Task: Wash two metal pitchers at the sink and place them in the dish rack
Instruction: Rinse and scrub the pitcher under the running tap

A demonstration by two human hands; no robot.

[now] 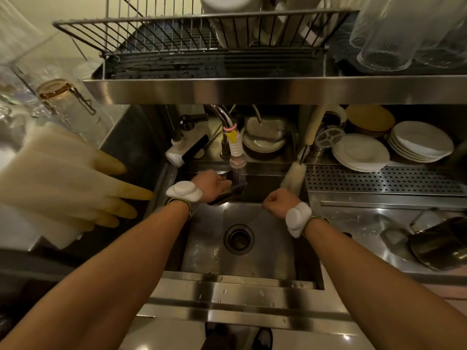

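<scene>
Held one metal pitcher tilted under the running faucet over the sink — left hand clamped on it. Right hand curled into a fist just beside, gripping nothing visible. Spotted the second pitcher lying on its side on the table at right — well apart. Dish rack up on the shelf above.
</scene>
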